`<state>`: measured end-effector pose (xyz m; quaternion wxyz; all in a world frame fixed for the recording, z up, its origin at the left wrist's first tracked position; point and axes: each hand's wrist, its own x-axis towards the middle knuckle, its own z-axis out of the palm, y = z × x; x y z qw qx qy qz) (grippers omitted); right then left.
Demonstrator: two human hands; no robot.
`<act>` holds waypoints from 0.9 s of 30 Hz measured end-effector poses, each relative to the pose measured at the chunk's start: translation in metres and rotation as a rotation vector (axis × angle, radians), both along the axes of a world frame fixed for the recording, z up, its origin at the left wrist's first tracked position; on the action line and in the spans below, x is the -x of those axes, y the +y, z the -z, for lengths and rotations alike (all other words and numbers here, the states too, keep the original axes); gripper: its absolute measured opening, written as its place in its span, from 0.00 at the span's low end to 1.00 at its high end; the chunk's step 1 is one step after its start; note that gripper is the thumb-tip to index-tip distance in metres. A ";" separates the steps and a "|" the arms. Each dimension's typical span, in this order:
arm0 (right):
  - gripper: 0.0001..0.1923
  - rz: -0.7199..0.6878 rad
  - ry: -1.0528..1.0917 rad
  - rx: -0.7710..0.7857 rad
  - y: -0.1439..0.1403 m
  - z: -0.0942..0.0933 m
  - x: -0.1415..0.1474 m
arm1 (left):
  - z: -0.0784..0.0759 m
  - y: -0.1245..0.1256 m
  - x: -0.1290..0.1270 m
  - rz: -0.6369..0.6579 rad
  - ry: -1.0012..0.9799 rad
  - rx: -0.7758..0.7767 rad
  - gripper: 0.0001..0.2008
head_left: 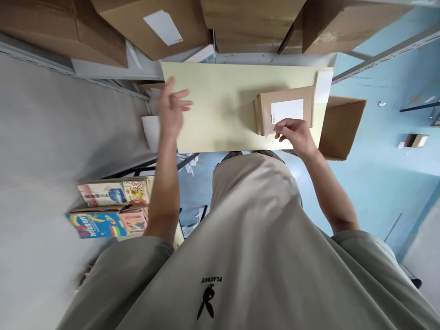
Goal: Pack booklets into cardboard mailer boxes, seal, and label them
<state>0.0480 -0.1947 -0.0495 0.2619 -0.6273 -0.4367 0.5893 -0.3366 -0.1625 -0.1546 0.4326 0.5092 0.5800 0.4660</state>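
Observation:
A small brown cardboard parcel (285, 98) with a white label (287, 110) lies on the right part of a pale yellow table (220, 105). My right hand (295, 135) rests at the parcel's near edge, its fingers pinching a thin white strip or backing paper (267, 123) at the label's corner. My left hand (172, 110) hovers open over the table's left edge, fingers spread, holding nothing. A white paper sheet (151, 130) lies just beside and below it.
Large cardboard boxes (154, 23) sit on a shelf behind the table. An open brown box (340, 126) stands at the table's right end. Boxes of colourful books (110, 211) are at lower left. White paper scraps (189, 162) litter the blue floor.

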 end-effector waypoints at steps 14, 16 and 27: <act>0.20 -0.046 0.279 0.069 0.023 0.014 -0.055 | -0.056 -0.051 -0.213 0.044 -0.033 0.124 0.30; 0.20 -0.048 0.297 0.072 0.026 0.015 -0.066 | -0.049 -0.051 -0.218 0.026 -0.029 0.138 0.30; 0.21 -0.070 0.398 0.057 0.044 0.035 -0.104 | -0.074 -0.061 -0.281 0.016 0.241 0.038 0.23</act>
